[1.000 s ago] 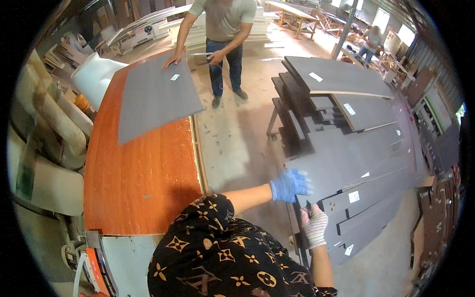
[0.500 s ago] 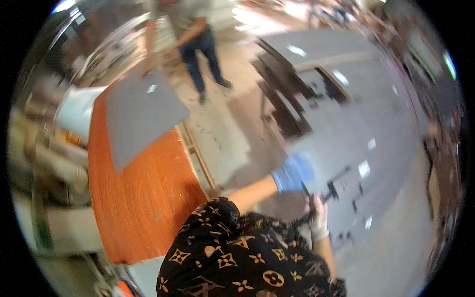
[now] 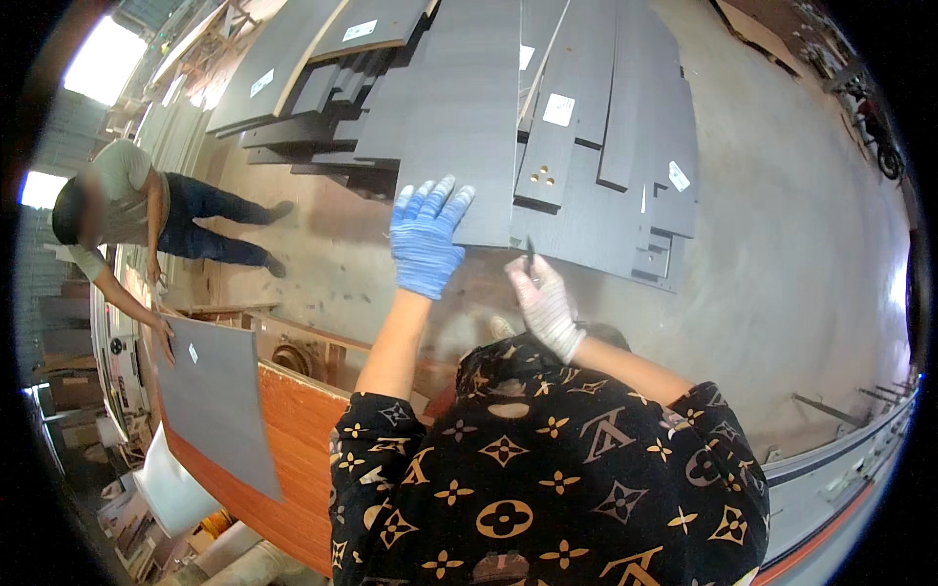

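Observation:
My left hand, in a blue glove with pale fingertips, lies with fingers outstretched on the near end of a long grey panel. To its right, my right hand, in a whitish glove, is closed round a thin dark pointed tool. The tool points away from me, close to the panel's near right corner; whether it touches the panel I cannot tell. What kind of tool it is does not show clearly.
More grey panels with white labels lie stacked beyond and right, one narrow board having several round holes. At left a person holds a grey sheet over an orange-brown table. A metal rail runs along the lower right.
My view has turned, bringing the panel stack ahead of me. My hands, close together before, are now apart, the left flat on the panel. The co-worker's sheet remains on the orange-brown table.

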`<action>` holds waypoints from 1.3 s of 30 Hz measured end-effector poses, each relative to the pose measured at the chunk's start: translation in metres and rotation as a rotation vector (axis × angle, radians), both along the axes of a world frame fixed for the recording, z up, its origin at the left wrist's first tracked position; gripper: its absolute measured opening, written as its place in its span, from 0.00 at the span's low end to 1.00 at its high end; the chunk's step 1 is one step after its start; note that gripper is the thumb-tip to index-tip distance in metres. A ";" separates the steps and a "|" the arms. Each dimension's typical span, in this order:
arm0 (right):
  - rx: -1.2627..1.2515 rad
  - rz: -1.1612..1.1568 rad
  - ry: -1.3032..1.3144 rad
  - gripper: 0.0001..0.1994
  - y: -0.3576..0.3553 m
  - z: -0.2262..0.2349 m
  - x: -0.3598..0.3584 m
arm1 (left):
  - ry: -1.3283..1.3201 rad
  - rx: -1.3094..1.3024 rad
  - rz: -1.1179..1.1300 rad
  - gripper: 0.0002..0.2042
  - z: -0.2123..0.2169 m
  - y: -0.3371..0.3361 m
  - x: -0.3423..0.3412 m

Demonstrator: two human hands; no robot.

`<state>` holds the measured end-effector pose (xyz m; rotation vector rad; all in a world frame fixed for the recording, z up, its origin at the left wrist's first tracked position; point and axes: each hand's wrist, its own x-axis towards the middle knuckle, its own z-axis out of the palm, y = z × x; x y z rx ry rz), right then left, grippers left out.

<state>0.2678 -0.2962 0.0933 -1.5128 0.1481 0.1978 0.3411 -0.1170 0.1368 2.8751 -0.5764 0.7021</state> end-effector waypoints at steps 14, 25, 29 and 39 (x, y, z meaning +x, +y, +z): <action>-0.359 -0.023 -0.251 0.09 0.030 -0.031 0.017 | -0.007 0.058 0.020 0.28 -0.005 0.023 -0.007; -0.617 -0.009 -0.383 0.14 0.042 -0.043 0.028 | -0.088 -0.079 -0.138 0.24 -0.009 0.038 -0.014; -0.803 0.128 -0.459 0.17 0.016 -0.011 0.016 | -0.102 -0.175 -0.156 0.23 0.000 0.024 -0.036; -1.291 0.144 -0.654 0.16 -0.007 0.065 0.030 | -0.164 -0.571 -0.135 0.25 -0.002 0.016 -0.040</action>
